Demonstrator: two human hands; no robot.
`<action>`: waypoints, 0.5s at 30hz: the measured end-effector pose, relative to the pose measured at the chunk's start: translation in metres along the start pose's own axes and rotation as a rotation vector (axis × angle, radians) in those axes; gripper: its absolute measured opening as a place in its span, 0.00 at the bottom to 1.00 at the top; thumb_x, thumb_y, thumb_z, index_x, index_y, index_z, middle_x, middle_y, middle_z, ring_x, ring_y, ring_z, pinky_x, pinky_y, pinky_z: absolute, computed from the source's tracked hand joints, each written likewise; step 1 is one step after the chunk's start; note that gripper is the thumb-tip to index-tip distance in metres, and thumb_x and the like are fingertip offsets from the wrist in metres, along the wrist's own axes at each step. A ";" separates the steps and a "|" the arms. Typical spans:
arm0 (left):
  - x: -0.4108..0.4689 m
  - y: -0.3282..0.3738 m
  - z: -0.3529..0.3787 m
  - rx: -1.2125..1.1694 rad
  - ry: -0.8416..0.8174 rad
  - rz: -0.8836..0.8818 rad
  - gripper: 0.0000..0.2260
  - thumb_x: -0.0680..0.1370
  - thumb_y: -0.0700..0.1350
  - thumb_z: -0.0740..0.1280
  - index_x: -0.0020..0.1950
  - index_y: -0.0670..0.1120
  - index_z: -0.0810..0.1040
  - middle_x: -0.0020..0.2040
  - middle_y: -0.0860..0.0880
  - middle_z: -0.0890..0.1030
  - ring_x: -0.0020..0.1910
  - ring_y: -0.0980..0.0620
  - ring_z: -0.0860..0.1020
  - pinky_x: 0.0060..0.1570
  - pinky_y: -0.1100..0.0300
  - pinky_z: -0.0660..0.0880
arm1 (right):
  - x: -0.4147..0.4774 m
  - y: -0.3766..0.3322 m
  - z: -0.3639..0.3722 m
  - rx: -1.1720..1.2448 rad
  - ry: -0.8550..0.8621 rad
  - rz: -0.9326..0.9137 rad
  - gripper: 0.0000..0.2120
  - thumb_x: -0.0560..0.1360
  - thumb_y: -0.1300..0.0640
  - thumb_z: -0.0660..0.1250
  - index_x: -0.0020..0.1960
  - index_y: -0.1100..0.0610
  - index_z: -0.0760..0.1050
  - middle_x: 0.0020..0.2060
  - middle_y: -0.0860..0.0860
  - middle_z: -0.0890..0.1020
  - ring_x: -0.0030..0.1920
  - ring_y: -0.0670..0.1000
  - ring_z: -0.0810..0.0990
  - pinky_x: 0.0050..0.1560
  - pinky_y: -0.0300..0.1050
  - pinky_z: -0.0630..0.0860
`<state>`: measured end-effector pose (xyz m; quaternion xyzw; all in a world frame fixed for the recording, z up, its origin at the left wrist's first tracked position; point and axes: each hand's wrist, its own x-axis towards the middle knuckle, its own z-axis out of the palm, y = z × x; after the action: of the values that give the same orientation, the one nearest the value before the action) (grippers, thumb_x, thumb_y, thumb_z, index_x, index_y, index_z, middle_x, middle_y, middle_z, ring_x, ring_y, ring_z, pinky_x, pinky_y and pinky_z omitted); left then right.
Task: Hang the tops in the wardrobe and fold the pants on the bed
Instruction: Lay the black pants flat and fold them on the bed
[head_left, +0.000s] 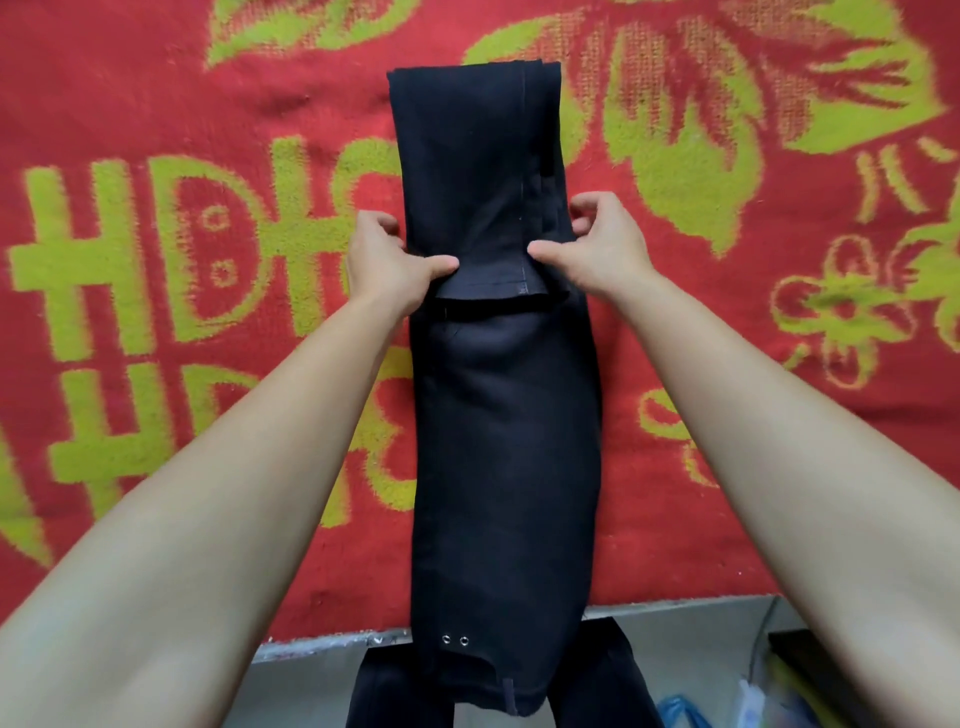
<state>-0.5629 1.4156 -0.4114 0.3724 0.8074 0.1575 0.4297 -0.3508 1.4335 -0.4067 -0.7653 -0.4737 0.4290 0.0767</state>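
A pair of black pants lies lengthwise on the bed, folded into a long narrow strip. Its waistband end, with two metal eyelets, hangs over the bed's near edge. The leg ends are doubled back over the middle, their hem lying across the strip between my hands. My left hand pinches the left side of that hem, thumb on top. My right hand pinches the right side, thumb on the fabric and fingers curled at the edge. Both forearms reach in from the bottom corners.
A red blanket with yellow-green leaf and letter patterns covers the bed. The bed's near edge runs across the bottom. Below it are grey floor, my dark trouser legs and some blue and dark items at the lower right.
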 end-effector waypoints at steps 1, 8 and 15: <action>0.003 0.001 -0.001 -0.022 -0.009 0.015 0.36 0.63 0.49 0.82 0.67 0.47 0.69 0.57 0.50 0.76 0.59 0.50 0.76 0.61 0.55 0.73 | 0.004 -0.004 -0.003 0.083 -0.034 -0.006 0.39 0.66 0.47 0.80 0.71 0.55 0.68 0.60 0.51 0.79 0.62 0.50 0.78 0.67 0.47 0.72; 0.021 0.029 -0.019 -0.349 -0.341 -0.142 0.20 0.71 0.33 0.73 0.62 0.44 0.78 0.48 0.49 0.85 0.44 0.53 0.84 0.31 0.64 0.75 | 0.031 -0.022 -0.019 0.222 -0.247 0.028 0.21 0.63 0.60 0.82 0.54 0.52 0.83 0.45 0.47 0.87 0.45 0.46 0.86 0.48 0.42 0.81; 0.016 0.070 -0.025 -0.325 -0.312 0.104 0.19 0.71 0.29 0.71 0.61 0.41 0.80 0.52 0.47 0.84 0.46 0.54 0.82 0.40 0.68 0.75 | 0.029 -0.045 -0.059 0.179 -0.129 -0.122 0.19 0.66 0.64 0.80 0.55 0.54 0.83 0.48 0.46 0.85 0.51 0.44 0.84 0.49 0.32 0.79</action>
<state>-0.5562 1.4762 -0.3661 0.3592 0.6748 0.2479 0.5952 -0.3320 1.4984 -0.3633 -0.6959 -0.4832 0.5125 0.1401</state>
